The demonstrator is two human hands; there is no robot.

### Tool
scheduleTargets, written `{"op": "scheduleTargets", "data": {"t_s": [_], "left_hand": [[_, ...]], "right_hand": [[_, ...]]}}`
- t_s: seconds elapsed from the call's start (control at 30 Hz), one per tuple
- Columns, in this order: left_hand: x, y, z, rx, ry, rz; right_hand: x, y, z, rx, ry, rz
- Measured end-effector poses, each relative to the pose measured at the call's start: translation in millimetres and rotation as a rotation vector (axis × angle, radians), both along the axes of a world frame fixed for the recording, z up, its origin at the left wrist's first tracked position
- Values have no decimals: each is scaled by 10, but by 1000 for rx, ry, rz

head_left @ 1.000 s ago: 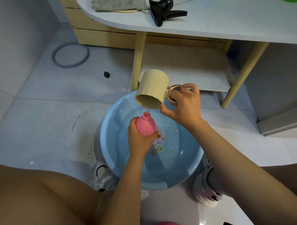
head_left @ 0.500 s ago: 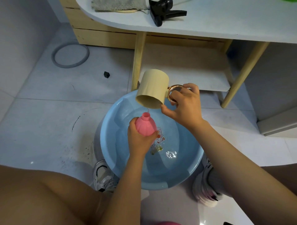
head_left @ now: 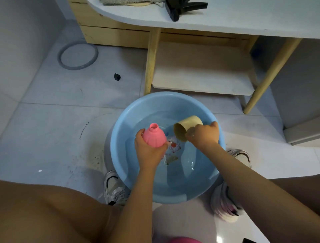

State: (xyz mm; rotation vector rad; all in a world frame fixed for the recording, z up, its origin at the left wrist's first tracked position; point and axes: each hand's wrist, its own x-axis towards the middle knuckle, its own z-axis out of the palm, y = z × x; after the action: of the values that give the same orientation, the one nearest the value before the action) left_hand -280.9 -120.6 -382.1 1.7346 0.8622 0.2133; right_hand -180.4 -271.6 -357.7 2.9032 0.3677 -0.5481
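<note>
The pink bottle stands nearly upright over the 9 o'clock side of the blue basin, its narrow neck uncapped and open at the top. The left hand is wrapped around its lower body. At 3 o'clock from the bottle, the right hand is clamped on the handle side of a beige cup; the handle itself is hidden under the fingers. The cup is tipped on its side with its mouth facing the bottle and its lower rim down at the water.

This looks like scooping a refill. To do it well, sink the rim fully, roll the cup upright before lifting, fill it only part way, and pour a thin stream over the neck with the bottle held above the basin so spills fall back in.

No brand or writing can be read: the bottle shows no label, and the coloured print on the basin floor is blurred by water.

At 12 o'clock a white table carries a black trigger spray head and a towel. At 10 o'clock on the floor lie a grey ring and 1 small black piece
</note>
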Motion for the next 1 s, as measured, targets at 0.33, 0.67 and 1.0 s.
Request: {"op": "scheduleTargets", "data": {"t_s": [0.33, 0.67, 1.0], "left_hand": [[-33, 71, -3, 23, 43, -36], [-43, 100, -15, 57, 32, -49], [-11, -3, 30, 23, 18, -85]], "right_hand": [[-368, 45, -233, -168, 34, 185], [-92, -40, -51, 187, 240, -231], [92, -54, 221, 885, 274, -623]]}}
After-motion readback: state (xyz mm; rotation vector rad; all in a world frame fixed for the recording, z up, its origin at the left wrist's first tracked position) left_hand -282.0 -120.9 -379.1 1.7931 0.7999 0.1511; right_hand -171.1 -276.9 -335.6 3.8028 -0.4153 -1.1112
